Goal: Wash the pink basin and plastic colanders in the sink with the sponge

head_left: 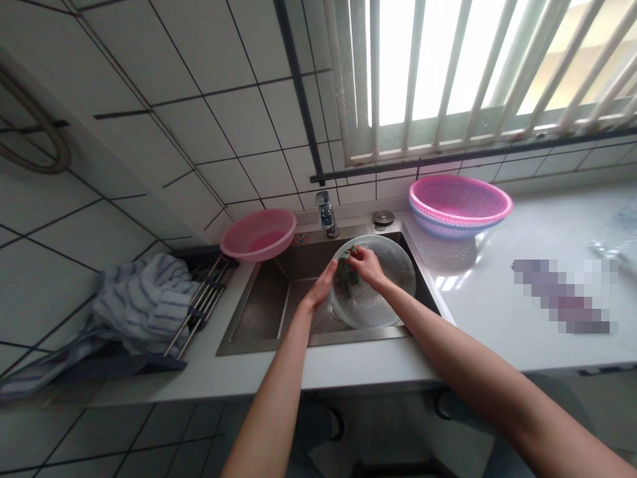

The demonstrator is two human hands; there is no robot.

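Observation:
A clear plastic strainer basket (385,292) stands tilted in the steel sink (263,309), under the tap (325,216). My left hand (321,287) grips its left rim. My right hand (367,264) is closed on a green scrub cloth (348,275) and presses it against the inside of the basket near the rim.
A pink basin (259,234) sits at the sink's back left corner. A pink and blue strainer basket (458,206) stands on the white counter (497,292) to the right. A striped towel (144,302) lies on a dish rack (199,305) at the left.

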